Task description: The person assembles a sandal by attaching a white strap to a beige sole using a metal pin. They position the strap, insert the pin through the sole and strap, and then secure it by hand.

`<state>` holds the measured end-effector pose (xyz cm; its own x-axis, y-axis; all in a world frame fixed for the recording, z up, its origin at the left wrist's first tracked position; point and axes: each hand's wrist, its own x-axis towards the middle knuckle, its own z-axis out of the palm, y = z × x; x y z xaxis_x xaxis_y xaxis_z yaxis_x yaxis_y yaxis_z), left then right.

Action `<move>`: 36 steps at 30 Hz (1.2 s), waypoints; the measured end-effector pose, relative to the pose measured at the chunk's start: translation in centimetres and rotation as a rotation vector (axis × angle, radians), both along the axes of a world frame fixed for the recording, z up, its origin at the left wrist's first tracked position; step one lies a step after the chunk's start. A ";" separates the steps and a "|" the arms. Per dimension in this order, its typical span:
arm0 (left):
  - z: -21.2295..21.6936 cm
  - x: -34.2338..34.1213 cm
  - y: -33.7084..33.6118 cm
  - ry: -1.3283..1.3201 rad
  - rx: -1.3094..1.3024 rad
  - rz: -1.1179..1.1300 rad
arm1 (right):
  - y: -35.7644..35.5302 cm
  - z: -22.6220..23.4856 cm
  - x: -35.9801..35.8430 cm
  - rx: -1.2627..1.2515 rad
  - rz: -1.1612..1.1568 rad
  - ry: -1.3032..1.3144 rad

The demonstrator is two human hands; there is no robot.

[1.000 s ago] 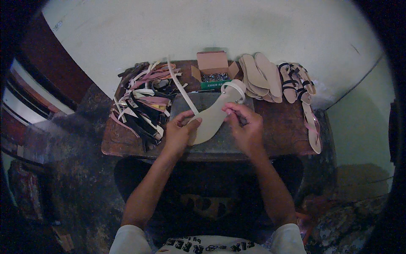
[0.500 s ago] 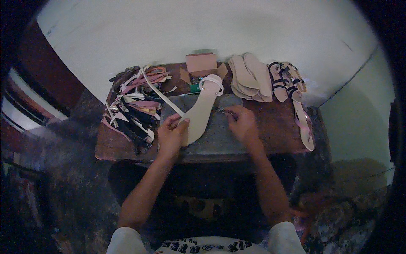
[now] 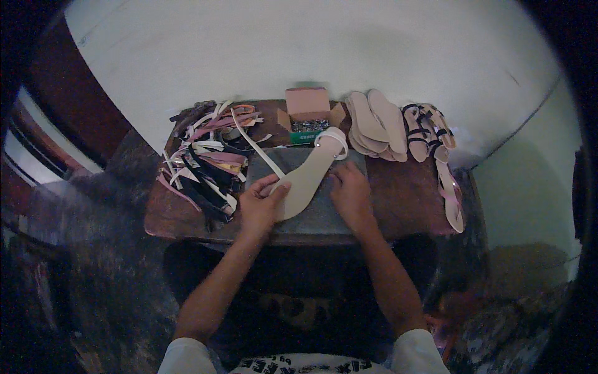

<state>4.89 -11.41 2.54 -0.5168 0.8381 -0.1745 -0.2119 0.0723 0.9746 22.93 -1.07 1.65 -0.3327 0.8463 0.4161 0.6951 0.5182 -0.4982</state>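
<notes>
A beige sandal [image 3: 309, 179] lies slanted in front of me, its white heel strap [image 3: 334, 141] at the far end. My left hand [image 3: 262, 204] grips its near, wide end, thumb on top and fingers beneath. From beside that thumb a long white strap [image 3: 258, 146] sticks out toward the far left. My right hand [image 3: 351, 198] is at the sandal's right edge, fingers curled together by the middle of the sole. Whatever those fingers hold is hidden. Under both hands is a grey work mat [image 3: 321, 225].
Left on the wooden table [image 3: 411, 212] is a heap of loose straps [image 3: 208, 159]. Behind the sandal stands an open box [image 3: 307, 100] of small metal pieces. Several beige soles [image 3: 380, 124] are stacked to its right, then black-strapped sandals [image 3: 423, 128] and a pink-strapped sandal [image 3: 448, 196].
My right hand has come left to the sandal's edge; the small metal piece seen at its fingertips is now out of sight. My left hand keeps its grip. The view has shifted slightly.
</notes>
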 end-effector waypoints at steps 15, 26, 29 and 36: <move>-0.1 0.4 0.0 0.043 0.039 -0.025 | -0.3 -1.1 1.7 0.009 0.167 0.012; -0.2 0.0 0.0 0.074 0.052 -0.013 | 0.3 -0.5 1.5 -0.187 0.129 0.182; 0.1 0.0 0.0 0.044 0.046 -0.022 | 0.8 -1.0 2.1 0.008 0.151 0.128; 0.3 -0.3 -0.5 0.085 0.032 -0.028 | -1.7 2.9 1.1 -0.287 0.236 0.302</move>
<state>4.56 -11.93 2.89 -0.5054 0.8566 -0.1040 -0.1263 0.0458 0.9909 24.02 -2.78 4.51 -0.4297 0.8572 0.2839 0.3774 0.4561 -0.8059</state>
